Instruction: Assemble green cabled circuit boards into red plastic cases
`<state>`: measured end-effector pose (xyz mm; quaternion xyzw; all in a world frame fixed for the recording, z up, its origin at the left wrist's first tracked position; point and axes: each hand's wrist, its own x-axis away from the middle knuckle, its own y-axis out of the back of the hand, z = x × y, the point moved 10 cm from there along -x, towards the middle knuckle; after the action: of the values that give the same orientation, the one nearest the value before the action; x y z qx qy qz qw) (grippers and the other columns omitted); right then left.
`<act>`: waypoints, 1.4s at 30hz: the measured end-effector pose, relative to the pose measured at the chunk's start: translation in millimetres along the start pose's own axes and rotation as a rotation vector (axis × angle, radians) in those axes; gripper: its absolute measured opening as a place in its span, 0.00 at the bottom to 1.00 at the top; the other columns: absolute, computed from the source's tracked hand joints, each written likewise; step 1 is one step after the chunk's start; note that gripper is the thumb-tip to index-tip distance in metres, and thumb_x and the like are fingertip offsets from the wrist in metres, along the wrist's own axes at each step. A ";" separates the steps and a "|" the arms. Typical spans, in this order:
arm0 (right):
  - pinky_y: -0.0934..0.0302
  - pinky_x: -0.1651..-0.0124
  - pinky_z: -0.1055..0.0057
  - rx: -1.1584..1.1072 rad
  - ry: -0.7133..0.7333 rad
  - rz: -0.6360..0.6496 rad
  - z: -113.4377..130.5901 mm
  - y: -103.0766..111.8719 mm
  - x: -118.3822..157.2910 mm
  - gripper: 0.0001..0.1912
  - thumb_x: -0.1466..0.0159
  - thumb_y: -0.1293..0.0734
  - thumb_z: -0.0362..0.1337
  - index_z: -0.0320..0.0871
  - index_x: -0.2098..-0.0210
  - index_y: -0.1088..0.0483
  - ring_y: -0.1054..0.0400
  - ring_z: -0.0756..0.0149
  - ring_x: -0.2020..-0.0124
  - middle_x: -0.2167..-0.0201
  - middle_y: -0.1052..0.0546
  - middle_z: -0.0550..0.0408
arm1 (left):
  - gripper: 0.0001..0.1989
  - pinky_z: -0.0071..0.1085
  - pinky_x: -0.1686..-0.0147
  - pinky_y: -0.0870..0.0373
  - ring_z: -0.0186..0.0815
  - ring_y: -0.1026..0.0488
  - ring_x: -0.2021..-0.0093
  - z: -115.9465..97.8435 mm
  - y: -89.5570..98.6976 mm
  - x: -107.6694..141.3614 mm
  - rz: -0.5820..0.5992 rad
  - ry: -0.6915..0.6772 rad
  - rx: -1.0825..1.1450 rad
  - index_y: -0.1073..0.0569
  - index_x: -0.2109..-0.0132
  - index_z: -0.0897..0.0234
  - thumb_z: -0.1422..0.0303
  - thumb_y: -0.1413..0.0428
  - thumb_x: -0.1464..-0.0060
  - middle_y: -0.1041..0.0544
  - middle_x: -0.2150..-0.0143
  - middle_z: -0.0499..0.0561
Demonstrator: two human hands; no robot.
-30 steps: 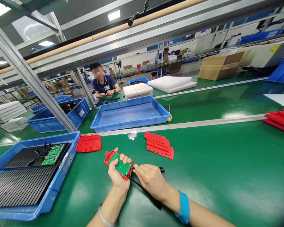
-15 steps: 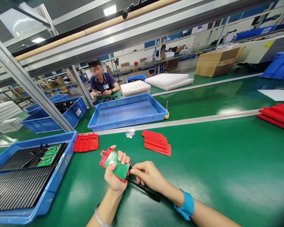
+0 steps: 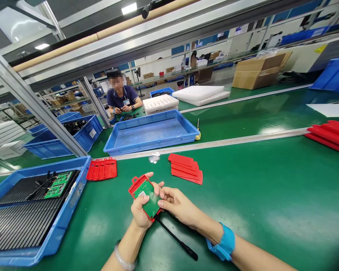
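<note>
My left hand [image 3: 141, 212] is wrapped around a red plastic case [image 3: 134, 185] with a green circuit board [image 3: 150, 206] lying in it; the thumb lies on the board's face. At the right edge, my right hand [image 3: 177, 207] is closed, its thumb pressed on the board and its fingers curled at the case's side. A black cable [image 3: 175, 238] runs out of the case's lower end and ends in a thicker black tip above the bench. Part of a second dark cable shows beneath my right hand. The fingers hide some of the board's right side.
On the green bench lie red flat covers [image 3: 185, 168], red cases [image 3: 101, 169] and a small clear bag [image 3: 154, 157]. A blue tray [image 3: 59, 229] with slotted black racks and boards stands left. Beyond are another blue tray [image 3: 151, 146], a screwdriver [image 3: 198, 134] and a seated co-worker [image 3: 121, 96].
The case has shifted right and turned a little in my left hand. My right hand has moved from the cable at the lower end up onto the board's right edge.
</note>
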<state>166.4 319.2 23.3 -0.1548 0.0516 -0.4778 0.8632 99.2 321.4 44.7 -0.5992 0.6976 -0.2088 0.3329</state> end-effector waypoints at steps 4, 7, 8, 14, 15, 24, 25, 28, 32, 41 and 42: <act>0.41 0.64 0.69 0.073 0.060 -0.085 -1.9 15.0 -4.2 0.16 0.48 0.30 0.47 0.42 0.72 0.37 0.37 0.69 0.71 0.74 0.31 0.59 | 0.28 0.43 0.53 0.34 0.43 0.27 0.59 10.5 19.4 -1.1 -0.174 0.173 -0.151 0.34 0.42 0.61 0.66 0.43 0.52 0.24 0.62 0.53; 0.42 0.68 0.70 0.164 0.050 -0.176 -3.0 35.1 -6.4 0.17 0.47 0.31 0.48 0.42 0.74 0.37 0.39 0.71 0.76 0.79 0.32 0.61 | 0.20 0.36 0.58 0.32 0.40 0.27 0.63 15.5 34.7 -1.4 -0.232 0.314 -0.422 0.25 0.54 0.67 0.65 0.36 0.56 0.22 0.62 0.55; 0.43 0.69 0.71 0.181 0.052 -0.200 -1.9 40.8 -6.7 0.17 0.47 0.31 0.48 0.41 0.73 0.37 0.39 0.72 0.76 0.79 0.33 0.61 | 0.18 0.34 0.60 0.31 0.39 0.27 0.65 16.9 36.2 -2.4 -0.210 0.339 -0.490 0.23 0.59 0.69 0.65 0.34 0.58 0.21 0.64 0.55; 0.38 0.60 0.68 0.144 0.046 -0.127 8.5 42.8 -6.1 0.20 0.48 0.29 0.46 0.40 0.62 0.33 0.31 0.68 0.67 0.69 0.26 0.56 | 0.14 0.27 0.69 0.31 0.32 0.28 0.72 17.1 42.9 -5.1 -0.216 0.333 -0.465 0.22 0.66 0.70 0.66 0.32 0.61 0.21 0.70 0.53; 0.38 0.58 0.67 0.138 0.036 -0.075 9.2 38.5 -5.5 0.20 0.48 0.28 0.44 0.40 0.61 0.33 0.31 0.67 0.65 0.67 0.25 0.55 | 0.14 0.27 0.71 0.31 0.32 0.28 0.73 16.7 43.8 -4.6 -0.231 0.333 -0.443 0.22 0.67 0.70 0.66 0.32 0.62 0.21 0.70 0.52; 0.48 0.72 0.72 0.639 0.216 -0.221 27.5 47.4 0.8 0.11 0.44 0.30 0.41 0.42 0.77 0.33 0.43 0.72 0.76 0.80 0.34 0.62 | 0.16 0.27 0.74 0.30 0.31 0.28 0.75 19.0 48.6 0.6 -0.288 0.399 -0.350 0.23 0.67 0.71 0.66 0.31 0.63 0.22 0.71 0.52; 0.48 0.72 0.72 0.613 0.198 -0.208 25.5 47.1 -0.2 0.13 0.44 0.30 0.41 0.42 0.78 0.35 0.43 0.72 0.76 0.80 0.34 0.62 | 0.16 0.26 0.73 0.30 0.31 0.28 0.74 17.9 47.9 0.1 -0.282 0.395 -0.358 0.23 0.67 0.72 0.66 0.31 0.63 0.22 0.71 0.53; 0.42 0.69 0.72 0.353 0.092 -0.090 15.4 41.1 -3.4 0.14 0.47 0.28 0.42 0.43 0.67 0.33 0.37 0.71 0.72 0.71 0.28 0.59 | 0.15 0.26 0.70 0.30 0.31 0.28 0.72 9.9 42.4 -3.0 -0.248 0.328 -0.410 0.22 0.66 0.72 0.67 0.32 0.61 0.21 0.70 0.53; 0.38 0.62 0.70 0.169 0.058 -0.039 14.2 35.1 -3.8 0.18 0.44 0.31 0.46 0.43 0.59 0.35 0.32 0.68 0.65 0.64 0.27 0.55 | 0.13 0.28 0.61 0.30 0.33 0.27 0.67 5.9 31.2 -4.8 -0.174 0.251 -0.471 0.22 0.64 0.71 0.68 0.33 0.58 0.20 0.66 0.53; 0.40 0.67 0.69 0.285 0.123 -0.267 1.9 49.4 -1.2 0.13 0.45 0.31 0.44 0.43 0.71 0.37 0.36 0.69 0.73 0.75 0.30 0.59 | 0.12 0.28 0.66 0.30 0.34 0.27 0.70 6.1 25.7 -2.2 -0.176 0.126 -0.612 0.24 0.66 0.70 0.66 0.35 0.56 0.21 0.69 0.51; 0.41 0.68 0.69 0.282 0.120 -0.279 0.9 50.6 -1.0 0.13 0.45 0.31 0.45 0.43 0.71 0.37 0.37 0.69 0.74 0.76 0.30 0.59 | 0.12 0.29 0.65 0.30 0.34 0.27 0.70 5.5 25.8 -2.5 -0.180 0.121 -0.624 0.24 0.66 0.70 0.66 0.35 0.57 0.21 0.69 0.52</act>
<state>207.1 345.3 8.1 -0.0093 0.0137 -0.6035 0.7972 85.3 329.4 23.7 -0.7181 0.6905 -0.0491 0.0715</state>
